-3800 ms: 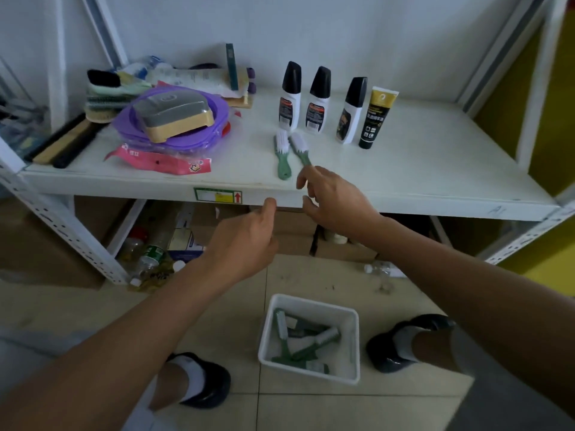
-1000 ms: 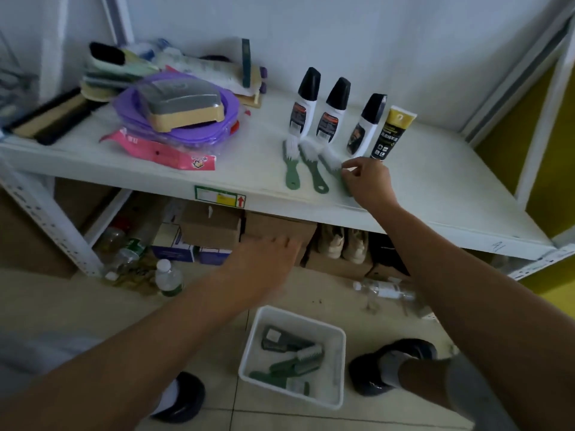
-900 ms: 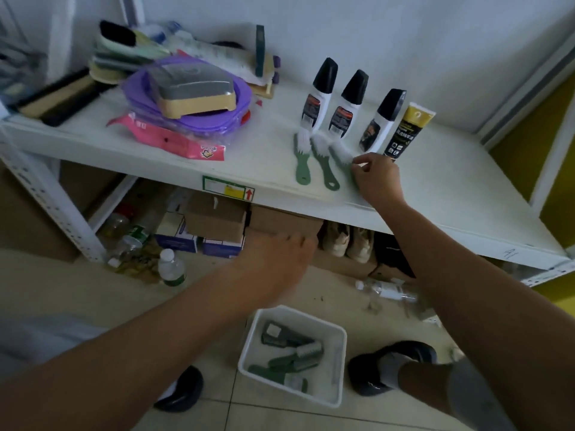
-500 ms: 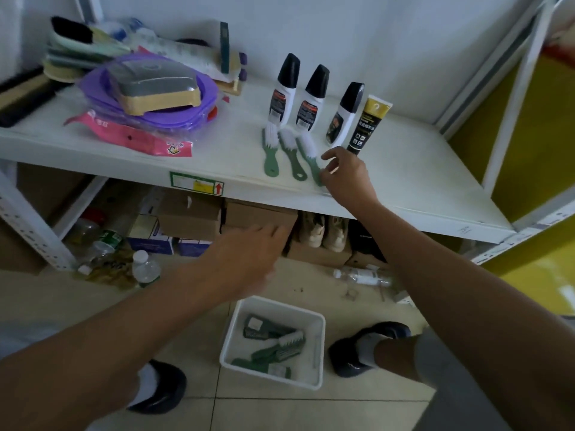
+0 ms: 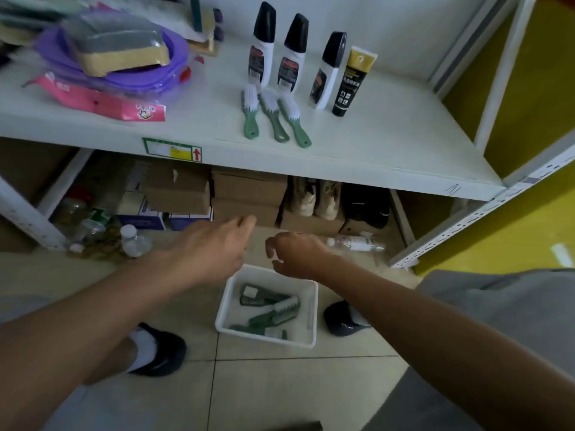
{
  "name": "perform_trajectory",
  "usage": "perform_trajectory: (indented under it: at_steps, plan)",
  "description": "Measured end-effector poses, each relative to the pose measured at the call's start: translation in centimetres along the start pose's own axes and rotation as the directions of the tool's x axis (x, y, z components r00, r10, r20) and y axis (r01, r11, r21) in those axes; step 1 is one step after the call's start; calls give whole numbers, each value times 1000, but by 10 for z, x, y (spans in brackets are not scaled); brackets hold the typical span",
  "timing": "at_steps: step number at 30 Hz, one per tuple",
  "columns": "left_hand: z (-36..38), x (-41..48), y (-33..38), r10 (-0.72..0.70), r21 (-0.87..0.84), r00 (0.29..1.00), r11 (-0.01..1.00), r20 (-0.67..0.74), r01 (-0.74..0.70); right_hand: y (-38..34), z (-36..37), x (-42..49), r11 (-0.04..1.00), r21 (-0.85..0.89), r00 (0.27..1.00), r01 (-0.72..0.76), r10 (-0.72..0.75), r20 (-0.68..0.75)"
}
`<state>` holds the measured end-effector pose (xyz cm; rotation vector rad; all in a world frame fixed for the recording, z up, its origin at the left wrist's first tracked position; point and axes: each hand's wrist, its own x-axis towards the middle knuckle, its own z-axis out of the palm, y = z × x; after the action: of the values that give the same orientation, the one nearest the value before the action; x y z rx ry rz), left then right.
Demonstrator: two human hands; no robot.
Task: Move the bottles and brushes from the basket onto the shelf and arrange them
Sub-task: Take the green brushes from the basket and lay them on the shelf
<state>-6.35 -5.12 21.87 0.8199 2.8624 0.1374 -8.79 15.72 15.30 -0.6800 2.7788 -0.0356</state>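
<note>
Three white bottles with black caps and a black-and-gold tube stand in a row on the white shelf. In front of them lie three green-handled brushes side by side. On the floor below sits the white basket with several green brushes inside. My left hand and my right hand hover just above the basket's far edge. Both hold nothing, fingers loosely curled and apart.
A purple bowl with a wrapped sponge and a pink packet fill the shelf's left part. Cardboard boxes, shoes and plastic bottles sit under the shelf. My feet flank the basket.
My right hand let go of the third brush on the shelf and came down to the basket. My left hand stayed low above the basket.
</note>
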Motion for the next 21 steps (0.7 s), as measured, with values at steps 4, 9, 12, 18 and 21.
perform_trajectory:
  at_steps: [4,9,12,18,21]
  plan:
    - [18,8,-1,18,-27,1000,999,25,-18,4,58,14,993,72,979,-93,79,186]
    - [35,19,1,28,-54,997,998,75,-24,11,127,36,938,209,901,-276,177,395]
    - [49,24,-4,43,-91,995,995,86,-35,8,173,41,918,216,849,-333,192,492]
    - [68,24,-13,15,-76,996,997,91,-8,-9,238,43,932,285,840,-223,36,541]
    - [74,25,-15,-1,-93,997,996,82,9,-14,256,45,946,246,846,-209,48,532]
